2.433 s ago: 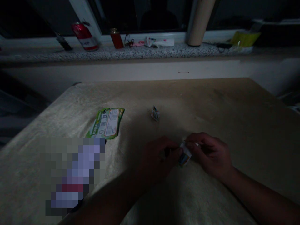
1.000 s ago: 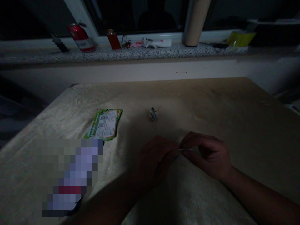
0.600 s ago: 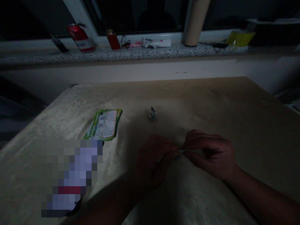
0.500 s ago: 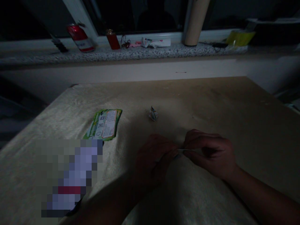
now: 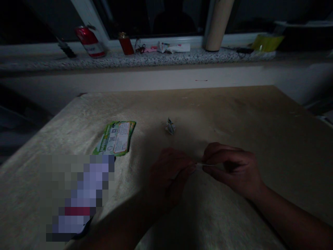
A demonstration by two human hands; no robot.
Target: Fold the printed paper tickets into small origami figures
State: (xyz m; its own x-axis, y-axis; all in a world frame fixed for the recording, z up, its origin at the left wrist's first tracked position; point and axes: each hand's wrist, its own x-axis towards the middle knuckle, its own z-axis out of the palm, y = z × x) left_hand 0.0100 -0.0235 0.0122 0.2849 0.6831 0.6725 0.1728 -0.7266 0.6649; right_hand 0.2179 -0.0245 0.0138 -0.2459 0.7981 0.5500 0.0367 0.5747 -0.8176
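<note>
Close together above the table (image 5: 234, 121), both my hands pinch a small thin whitish piece (image 5: 199, 165), too dark to name. My left hand (image 5: 170, 173) lies in deep shadow, its thumb and fingertips closed on the piece's left end. My right hand (image 5: 232, 168) grips the right end between thumb and forefinger, with a pale edge showing along the fingers. Beyond the hands lies a small crumpled wrapper (image 5: 170, 126). To the left, a green printed packet (image 5: 117, 138) lies flat with its white label up.
A pixelated phone-like object (image 5: 87, 191) lies at the left front. On the granite sill (image 5: 151, 61) stand a red can (image 5: 90, 41), a red bottle (image 5: 126, 44) and a cardboard tube (image 5: 218, 26). A squeezed white tube (image 5: 174, 48) and a yellow container (image 5: 267, 42) are there too.
My hands have shifted very slightly, still pinching the thin piece. A bluish bit seen below the fingertips before no longer shows. The wrapper and packet stay put.
</note>
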